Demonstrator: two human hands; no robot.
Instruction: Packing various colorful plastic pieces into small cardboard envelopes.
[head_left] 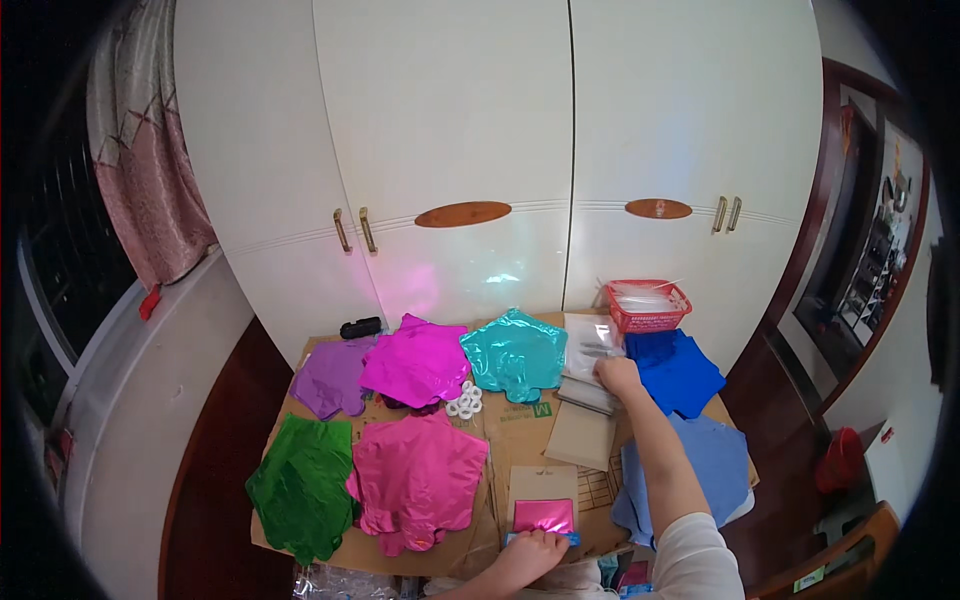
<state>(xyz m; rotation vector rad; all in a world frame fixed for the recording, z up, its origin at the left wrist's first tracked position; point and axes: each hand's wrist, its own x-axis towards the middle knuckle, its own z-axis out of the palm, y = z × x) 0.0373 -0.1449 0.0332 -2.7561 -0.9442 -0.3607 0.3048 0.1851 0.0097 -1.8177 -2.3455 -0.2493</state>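
Observation:
My left hand [537,555] is at the table's front edge, its curled fingers on the lower end of a folded shiny pink foil balloon [543,515] with a blue strip at that end. Beneath the foil lies a beige card [543,482]. My right hand [617,376] reaches to the back right, fingers closed at the edge of a stack of clear plastic bags [592,335]; its fingertips are partly hidden. Just in front of it are a grey-edged stack [587,394] and another beige card [580,437].
Flat foil balloons lie around the cardboard-covered table: green [300,490], pink [420,480], magenta [415,362], purple [333,378], teal [517,355], dark blue [675,372], light blue [690,475]. White rings [464,402] sit mid-table. A red basket [648,318] stands against the wardrobe [450,120].

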